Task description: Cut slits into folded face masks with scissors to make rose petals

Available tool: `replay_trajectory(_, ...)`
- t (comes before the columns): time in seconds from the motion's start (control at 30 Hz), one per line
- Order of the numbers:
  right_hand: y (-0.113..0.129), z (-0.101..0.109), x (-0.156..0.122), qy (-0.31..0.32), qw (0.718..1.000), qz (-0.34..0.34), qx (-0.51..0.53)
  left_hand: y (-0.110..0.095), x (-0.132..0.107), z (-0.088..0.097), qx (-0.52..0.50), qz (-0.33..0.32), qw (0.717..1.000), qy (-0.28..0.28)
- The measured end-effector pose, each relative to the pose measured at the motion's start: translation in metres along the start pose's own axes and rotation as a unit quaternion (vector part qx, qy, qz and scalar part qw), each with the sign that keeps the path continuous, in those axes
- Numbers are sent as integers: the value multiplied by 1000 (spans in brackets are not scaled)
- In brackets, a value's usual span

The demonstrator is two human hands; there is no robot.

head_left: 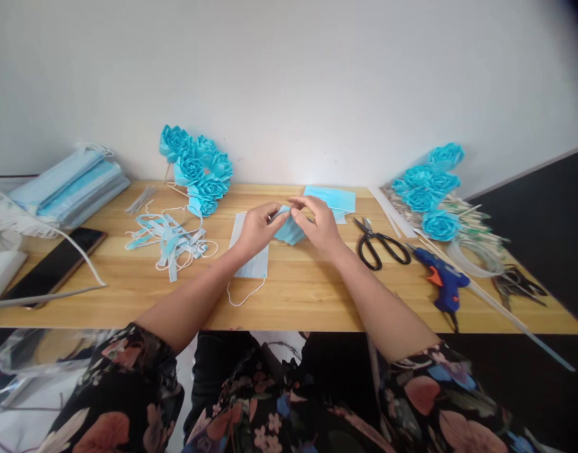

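Over the middle of the table, my left hand (261, 228) and my right hand (317, 225) meet at a blue piece of face mask material (291, 233). The fingers of both hands pinch its upper edge, and the piece hangs below them. Beneath my left forearm lies a pale face mask (254, 261), its ear loop spread toward the front edge; my arm hides part of it. Behind my right hand is a flat blue mask sheet (333, 201). Black-handled scissors (379, 242) lie open to the right of that hand.
Cut strips and ear loops (170, 242) lie left, near blue flowers (199, 167). Stacked masks (72, 189) and a phone (57, 267) are farther left. At right are a blue glue gun (442, 277), more blue flowers (425, 189) and a long glue stick (519, 324) overhanging the edge.
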State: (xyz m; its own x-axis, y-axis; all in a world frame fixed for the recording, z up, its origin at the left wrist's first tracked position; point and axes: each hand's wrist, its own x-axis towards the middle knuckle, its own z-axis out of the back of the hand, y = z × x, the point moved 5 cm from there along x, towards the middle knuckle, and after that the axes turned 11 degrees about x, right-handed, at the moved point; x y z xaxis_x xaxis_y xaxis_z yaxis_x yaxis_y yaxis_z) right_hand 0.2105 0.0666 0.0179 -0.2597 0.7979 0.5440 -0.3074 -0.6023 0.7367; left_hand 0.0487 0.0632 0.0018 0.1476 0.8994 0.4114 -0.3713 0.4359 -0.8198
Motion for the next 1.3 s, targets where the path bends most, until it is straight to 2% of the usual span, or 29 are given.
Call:
replay_trajectory(0.17,-3,-3,1,29,999,-27,-28,8,3,6,-29,39,998,-38)
replay_trajectory(0.47,-16,5,2,1,997,-67,-42,24,10,27,-94,105,981,-130)
replay_trajectory(0.63,-21,1,1,32,997,-69,-32,28,9,23,-92,111,982,-122)
replay_trajectory(0.8,-18,-6,-2,51,996,-74,7,27,4,13,-48,101,991,-69)
replay_trajectory(0.87,-18,-7,-2,51,995,-85,-11,25,3,9,-37,86,995,-46)
replay_trajectory(0.93,-21,-1,0,27,995,-95,-29,20,5,12,-32,70,996,-48)
replay_trajectory(1.03,-37,31,5,-85,987,-126,-47,1,14,41,-24,41,991,-125)
replay_trajectory(1.07,-45,47,5,-137,978,-142,-60,-8,18,57,-17,26,987,-160)
replay_trajectory(1.13,-64,75,5,-201,956,-188,-103,-25,25,94,20,-9,979,-204)
replay_trajectory(1.17,-71,86,5,-209,947,-203,-138,-30,28,114,43,-20,974,-219)
replay_trajectory(1.23,-76,100,5,-208,934,-189,-219,-29,30,156,93,-19,964,-249)
replay_trajectory(1.3,-70,99,8,-196,936,-142,-256,-10,25,193,166,19,949,-267)
